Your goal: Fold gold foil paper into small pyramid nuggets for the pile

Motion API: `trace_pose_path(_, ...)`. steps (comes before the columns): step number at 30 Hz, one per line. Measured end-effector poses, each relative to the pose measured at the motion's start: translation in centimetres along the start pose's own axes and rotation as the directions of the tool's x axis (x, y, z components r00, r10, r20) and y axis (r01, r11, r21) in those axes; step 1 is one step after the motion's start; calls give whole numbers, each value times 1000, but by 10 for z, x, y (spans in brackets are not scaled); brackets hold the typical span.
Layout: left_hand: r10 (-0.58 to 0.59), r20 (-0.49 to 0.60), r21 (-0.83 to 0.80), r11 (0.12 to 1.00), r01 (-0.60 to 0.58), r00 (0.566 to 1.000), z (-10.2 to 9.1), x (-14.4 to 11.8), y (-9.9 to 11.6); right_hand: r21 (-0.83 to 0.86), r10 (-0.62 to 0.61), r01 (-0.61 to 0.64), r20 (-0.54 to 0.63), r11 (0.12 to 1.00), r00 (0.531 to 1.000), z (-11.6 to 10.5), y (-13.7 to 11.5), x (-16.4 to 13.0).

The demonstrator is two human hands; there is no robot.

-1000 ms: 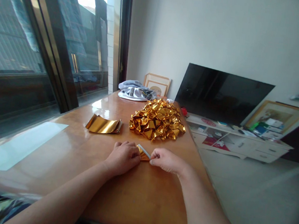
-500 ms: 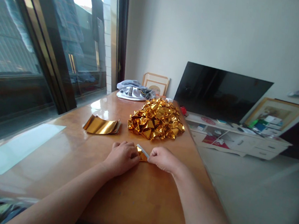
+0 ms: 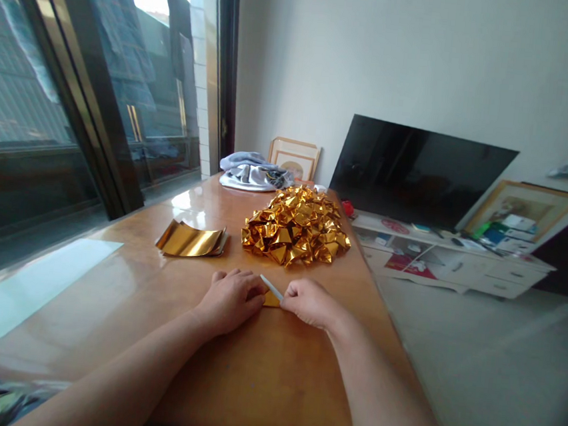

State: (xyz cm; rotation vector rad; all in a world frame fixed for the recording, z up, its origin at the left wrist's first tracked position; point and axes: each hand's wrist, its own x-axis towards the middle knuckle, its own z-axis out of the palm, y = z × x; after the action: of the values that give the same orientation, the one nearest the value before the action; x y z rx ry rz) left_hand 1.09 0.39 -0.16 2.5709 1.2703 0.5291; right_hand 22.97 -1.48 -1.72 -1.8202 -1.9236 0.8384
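A small piece of gold foil paper (image 3: 271, 300) lies on the table between my hands, with a narrow pale strip along its upper edge, perhaps its underside turned up. My left hand (image 3: 232, 302) rests on its left end, fingers bent and pressed to it. At the other end, my right hand (image 3: 309, 301) is closed in a pinch at the lower end of the pale strip; its fingertips are partly hidden. Beyond them rises a heap of folded gold foil pieces (image 3: 297, 228). A stack of flat gold foil sheets (image 3: 191, 240) lies to the left.
The glossy wooden table (image 3: 259, 371) has its right edge close by my right forearm. Folded cloth (image 3: 250, 171) sits at its far end, near leaning picture frames (image 3: 294, 159). A television (image 3: 418, 176) stands on a low white cabinet (image 3: 460, 263). Glass doors are at left.
The gold paper between my hands looks flatter, and less of it shows beside the pale strip. Both hands stay almost where they were. The view has shifted slightly.
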Motion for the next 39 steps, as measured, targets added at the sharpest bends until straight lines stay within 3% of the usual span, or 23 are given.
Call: trace_pose_path(39,63,41,35,997,-65,997,2,1,-5,39,17,-16,-15,999,1000,-10,-5,-7)
